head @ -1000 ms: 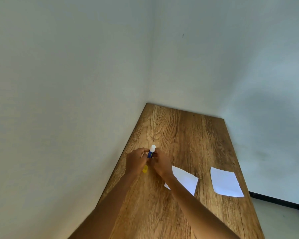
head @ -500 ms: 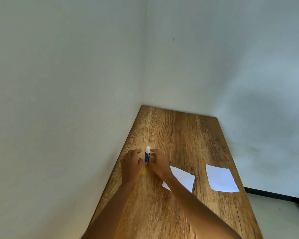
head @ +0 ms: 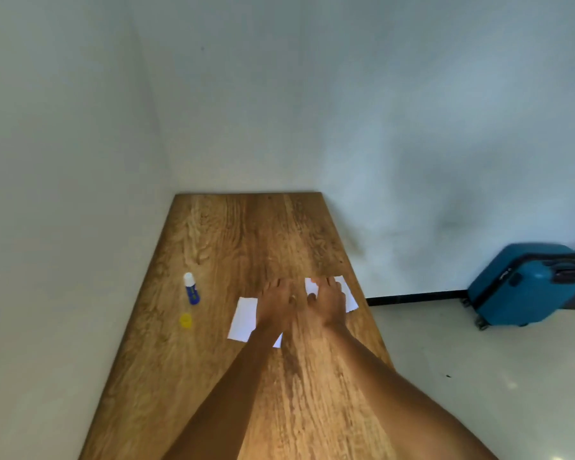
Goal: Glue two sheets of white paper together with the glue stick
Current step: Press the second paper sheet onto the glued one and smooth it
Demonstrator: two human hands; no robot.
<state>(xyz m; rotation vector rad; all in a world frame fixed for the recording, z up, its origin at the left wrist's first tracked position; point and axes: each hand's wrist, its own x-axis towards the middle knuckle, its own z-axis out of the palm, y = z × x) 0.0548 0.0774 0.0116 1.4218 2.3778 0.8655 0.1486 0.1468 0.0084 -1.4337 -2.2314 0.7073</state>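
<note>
Two hands flat on table (head: 213, 376) | uncapped glue stick (head: 191, 289) upright far left, yellow cap (head: 185, 320) just before it | left hand (head: 276, 308) fingers straight over near sheet (head: 244, 318) | right hand (head: 327, 303) fingers straight on far sheet (head: 347, 293) | blue suitcase (head: 525, 287) on floor right

Soft even daylight, slight motion blur, wide-angle edge distortion, faint wall shadows

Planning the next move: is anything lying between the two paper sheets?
Nothing visible does; only bare table separates left sheet from right sheet. Glue stick and cap sit off left.
</note>
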